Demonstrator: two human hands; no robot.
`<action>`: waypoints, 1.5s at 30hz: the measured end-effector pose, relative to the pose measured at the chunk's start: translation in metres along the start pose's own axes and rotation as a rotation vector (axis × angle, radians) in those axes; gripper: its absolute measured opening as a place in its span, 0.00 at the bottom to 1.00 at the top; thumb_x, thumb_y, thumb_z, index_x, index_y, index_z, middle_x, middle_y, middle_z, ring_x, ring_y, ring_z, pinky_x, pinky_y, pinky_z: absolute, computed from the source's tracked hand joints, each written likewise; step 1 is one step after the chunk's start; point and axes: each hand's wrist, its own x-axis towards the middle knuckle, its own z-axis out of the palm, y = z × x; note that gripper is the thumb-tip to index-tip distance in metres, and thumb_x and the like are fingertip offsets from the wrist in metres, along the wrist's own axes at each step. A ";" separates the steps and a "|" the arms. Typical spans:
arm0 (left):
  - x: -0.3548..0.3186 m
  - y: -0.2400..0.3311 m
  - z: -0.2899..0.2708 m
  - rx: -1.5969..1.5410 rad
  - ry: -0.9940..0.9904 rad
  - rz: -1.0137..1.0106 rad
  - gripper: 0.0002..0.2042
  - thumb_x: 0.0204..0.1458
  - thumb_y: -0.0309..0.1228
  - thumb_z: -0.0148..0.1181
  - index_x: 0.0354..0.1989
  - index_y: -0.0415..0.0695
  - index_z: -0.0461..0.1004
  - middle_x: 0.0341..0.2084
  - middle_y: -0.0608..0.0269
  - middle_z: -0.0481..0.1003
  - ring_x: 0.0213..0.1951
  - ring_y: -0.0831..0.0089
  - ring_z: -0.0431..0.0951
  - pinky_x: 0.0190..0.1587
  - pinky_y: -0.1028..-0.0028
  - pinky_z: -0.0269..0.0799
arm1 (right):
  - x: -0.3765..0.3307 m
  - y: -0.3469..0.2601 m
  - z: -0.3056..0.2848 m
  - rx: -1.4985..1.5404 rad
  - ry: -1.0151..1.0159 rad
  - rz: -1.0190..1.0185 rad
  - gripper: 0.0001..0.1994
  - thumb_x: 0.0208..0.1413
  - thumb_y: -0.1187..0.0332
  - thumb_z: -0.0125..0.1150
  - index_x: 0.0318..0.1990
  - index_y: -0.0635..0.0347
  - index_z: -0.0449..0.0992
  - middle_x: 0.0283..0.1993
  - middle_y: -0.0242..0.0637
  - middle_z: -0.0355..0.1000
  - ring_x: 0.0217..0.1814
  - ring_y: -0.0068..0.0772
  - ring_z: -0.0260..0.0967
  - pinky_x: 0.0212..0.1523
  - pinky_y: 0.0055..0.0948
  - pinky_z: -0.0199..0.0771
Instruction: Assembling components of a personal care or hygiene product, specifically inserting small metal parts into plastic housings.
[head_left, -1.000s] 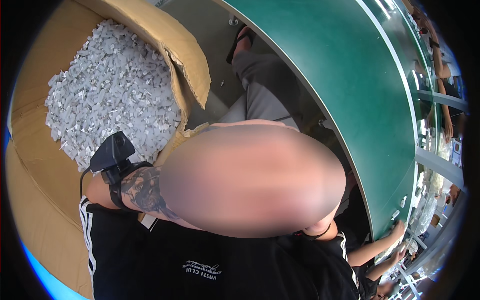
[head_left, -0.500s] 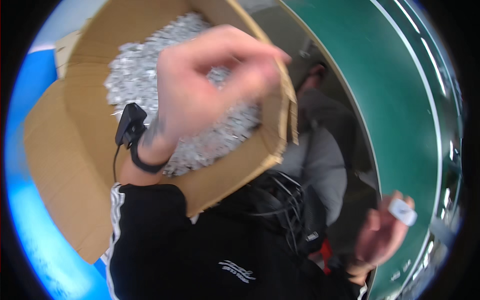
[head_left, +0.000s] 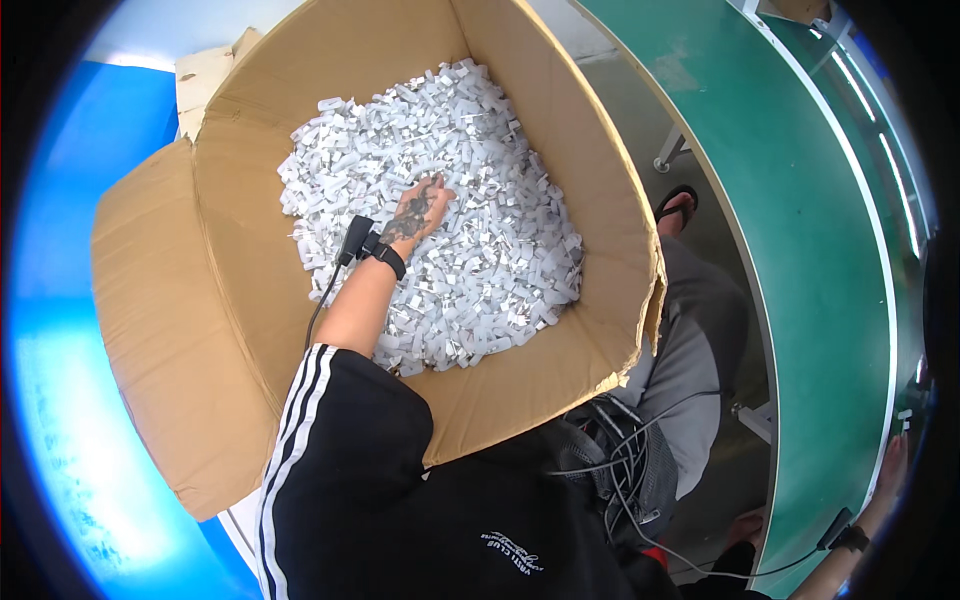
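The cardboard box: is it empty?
No, the cardboard box holds a heap of small white parts, and the left hand rests on them.

Small white parts (head_left: 470,250) (loosely heaped) fill the open cardboard box (head_left: 560,130).

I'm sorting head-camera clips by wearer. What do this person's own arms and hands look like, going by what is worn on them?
The left hand is bare with a dark tattoo on its back. Its wrist carries a black strap with a small black box, and a thin cable runs back along the forearm. The short black sleeve has white stripes. The right hand sits at the picture's edge, with a black wrist device and cable.
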 end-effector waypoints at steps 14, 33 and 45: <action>0.037 0.035 -0.012 0.010 0.078 -0.126 0.04 0.41 0.29 0.63 0.23 0.44 0.74 0.41 0.50 0.72 0.42 0.53 0.71 0.42 0.60 0.71 | -0.347 0.006 0.242 -0.314 0.173 -0.452 0.22 0.67 0.65 0.42 0.66 0.61 0.56 0.68 0.36 0.56 0.52 0.26 0.61 0.52 0.22 0.60; 0.049 0.331 -0.292 -1.820 0.219 0.249 0.06 0.47 0.14 0.59 0.33 0.34 0.71 0.35 0.57 0.72 0.37 0.75 0.73 0.39 0.77 0.70 | -0.431 0.042 0.468 -0.016 -0.504 -1.172 0.16 0.35 0.85 0.69 0.36 0.67 0.77 0.29 0.42 0.74 0.26 0.33 0.72 0.25 0.24 0.72; 0.047 0.363 -0.290 -1.715 -0.073 0.305 0.21 0.36 0.14 0.69 0.44 0.31 0.75 0.39 0.49 0.74 0.36 0.71 0.78 0.40 0.77 0.78 | -0.421 0.078 0.422 0.149 -0.538 -0.819 0.05 0.51 0.82 0.59 0.37 0.69 0.75 0.35 0.43 0.72 0.31 0.28 0.70 0.30 0.22 0.72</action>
